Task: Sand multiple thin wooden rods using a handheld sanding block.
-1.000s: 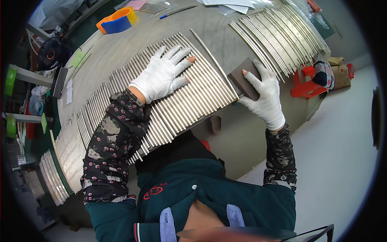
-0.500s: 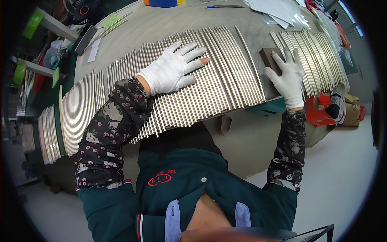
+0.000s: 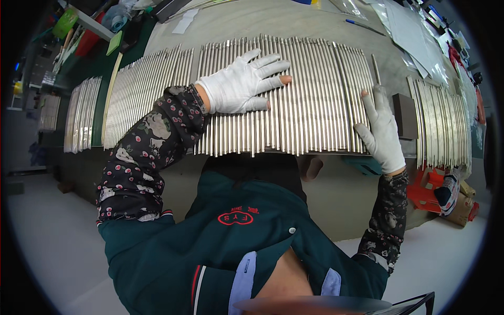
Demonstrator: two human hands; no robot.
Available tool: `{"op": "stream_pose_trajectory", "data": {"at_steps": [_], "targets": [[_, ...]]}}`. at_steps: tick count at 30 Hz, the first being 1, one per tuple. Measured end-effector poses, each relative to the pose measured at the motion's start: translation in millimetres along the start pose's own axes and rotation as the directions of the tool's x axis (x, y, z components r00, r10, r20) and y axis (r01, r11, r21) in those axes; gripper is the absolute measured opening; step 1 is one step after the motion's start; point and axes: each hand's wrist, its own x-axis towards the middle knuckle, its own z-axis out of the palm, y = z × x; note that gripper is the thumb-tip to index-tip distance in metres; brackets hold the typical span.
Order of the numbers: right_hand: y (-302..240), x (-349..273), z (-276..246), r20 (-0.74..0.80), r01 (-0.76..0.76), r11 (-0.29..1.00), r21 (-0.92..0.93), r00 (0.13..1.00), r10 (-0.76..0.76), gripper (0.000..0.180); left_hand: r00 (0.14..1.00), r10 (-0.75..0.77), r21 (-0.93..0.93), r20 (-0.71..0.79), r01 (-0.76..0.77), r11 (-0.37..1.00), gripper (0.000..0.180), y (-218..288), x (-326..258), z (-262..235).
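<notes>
A wide row of slim silvery metal rods (image 3: 315, 110) lies side by side across the table in front of me. My left hand (image 3: 239, 86), in a white glove with bare fingertips, rests flat on the middle of the row with its fingers spread. At the row's right end is my right hand (image 3: 384, 128), gloved the same way, its fingers stretched out and thumb apart. One single rod (image 3: 375, 68) sticks out from under it, slightly apart from the row. Just right of that hand sits a dark brown block (image 3: 405, 116).
More rods (image 3: 144, 97) lie to the left, beyond a wooden strip (image 3: 112, 86), with a wrapped bundle (image 3: 82, 115) farther left. Another rod group (image 3: 441, 123) is at the right. A blue pen (image 3: 365, 26) and plastic-covered papers (image 3: 412, 39) lie behind. A red stool (image 3: 424, 189) stands below the table.
My right hand has moved off the dark block to the left, onto the single rod by the row's end. My left hand stays flat on the rods. The whole view has turned and shifted.
</notes>
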Motion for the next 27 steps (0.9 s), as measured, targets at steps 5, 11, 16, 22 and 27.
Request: {"op": "stream_pose_trajectory", "data": {"at_steps": [5, 11, 16, 22, 27], "targets": [[-8, 1, 10, 0.013, 0.034, 0.998, -0.06, 0.999, -0.033, 0.077, 0.997, -0.049, 0.001, 0.067, 0.049, 0.999, 0.071, -11, -37, -3], [30, 14, 20, 0.098, 0.081, 0.996, -0.039, 0.992, -0.077, 0.079, 0.99, -0.108, -0.043, 0.095, 0.113, 0.993, 0.068, -22, -6, 21], [25, 17, 21, 0.094, 0.051, 0.999, -0.009, 0.994, -0.05, 0.077, 0.985, -0.104, -0.021, 0.135, 0.108, 0.994, 0.068, -18, 6, 20], [-18, 9, 10, 0.091, 0.034, 0.999, 0.042, 0.995, -0.038, 0.082, 0.994, -0.085, -0.044, 0.069, 0.089, 0.995, 0.068, -10, 22, 14], [-50, 6, 6, 0.101, 0.037, 0.996, 0.082, 0.994, -0.046, 0.082, 0.995, -0.071, -0.032, 0.065, 0.074, 0.997, 0.069, -7, 23, 11]]}}
